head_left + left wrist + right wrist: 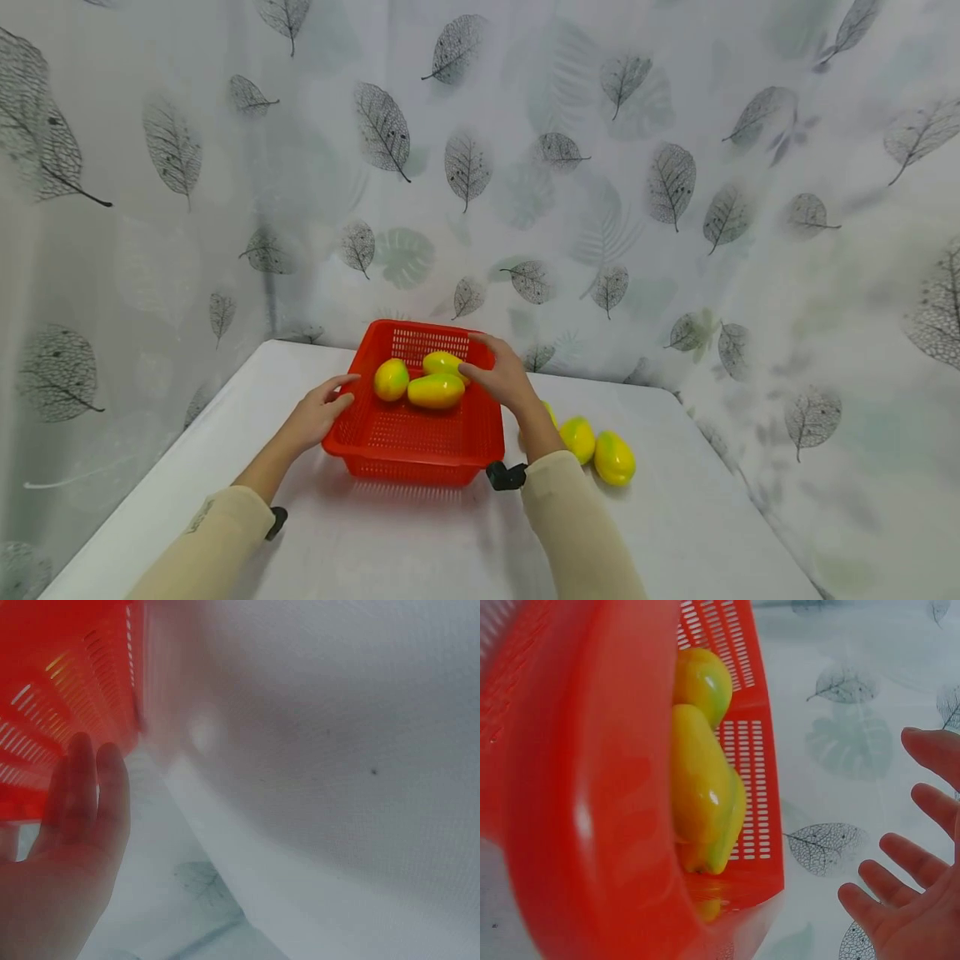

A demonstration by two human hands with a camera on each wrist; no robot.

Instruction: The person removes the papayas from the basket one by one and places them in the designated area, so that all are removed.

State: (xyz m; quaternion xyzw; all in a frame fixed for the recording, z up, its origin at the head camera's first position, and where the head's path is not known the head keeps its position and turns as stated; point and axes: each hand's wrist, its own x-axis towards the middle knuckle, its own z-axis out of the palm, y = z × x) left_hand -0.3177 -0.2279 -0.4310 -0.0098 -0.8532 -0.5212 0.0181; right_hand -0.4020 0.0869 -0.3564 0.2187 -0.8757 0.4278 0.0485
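Observation:
A red plastic basket (420, 450) with slotted walls stands on the white table. Inside it lie three yellow-green fruits that look like mangoes (437, 391), also seen past the rim in the right wrist view. My left hand (311, 417) is at the basket's left side, fingers extended along the outer wall in the left wrist view; whether they touch it I cannot tell. Over the right rim is my right hand (504, 377), its fingers spread. The right wrist view shows that hand (922, 900) apart from the basket, holding nothing.
To the right of the basket, more yellow-green mangoes (615, 458) lie on the table, one partly hidden behind the right forearm. A leaf-patterned curtain (495, 167) hangs behind and along the sides of the white table (697, 500).

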